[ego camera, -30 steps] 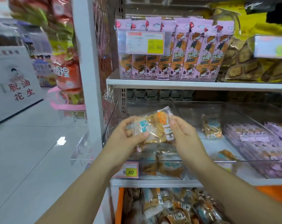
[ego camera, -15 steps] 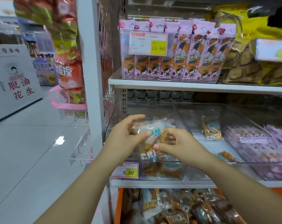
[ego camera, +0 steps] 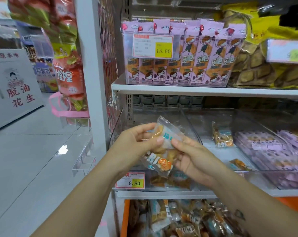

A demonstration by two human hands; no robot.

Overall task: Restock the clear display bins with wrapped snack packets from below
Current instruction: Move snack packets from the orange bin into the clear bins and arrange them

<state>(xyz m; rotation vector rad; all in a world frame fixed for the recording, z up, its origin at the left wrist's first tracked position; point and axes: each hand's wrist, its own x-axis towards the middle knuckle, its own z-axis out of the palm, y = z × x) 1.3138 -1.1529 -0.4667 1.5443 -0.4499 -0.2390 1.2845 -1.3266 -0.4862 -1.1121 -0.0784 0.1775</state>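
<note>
Both hands, the left hand [ego camera: 136,142] and the right hand [ego camera: 193,159], pinch one snack packet [ego camera: 163,147] by its sides, holding it just above the front of the clear bin [ego camera: 117,129] with the 8.80 price tag [ego camera: 130,181]; a few like packets lie low in that bin. The next bin [ego camera: 218,156] to its right holds two packets, one upright at the back, and the bin [ego camera: 243,124] beyond that is filled with purple packets [ego camera: 272,151]. Under the tagged bin, an orange crate [ego camera: 127,216] is heaped with the same snacks.
</note>
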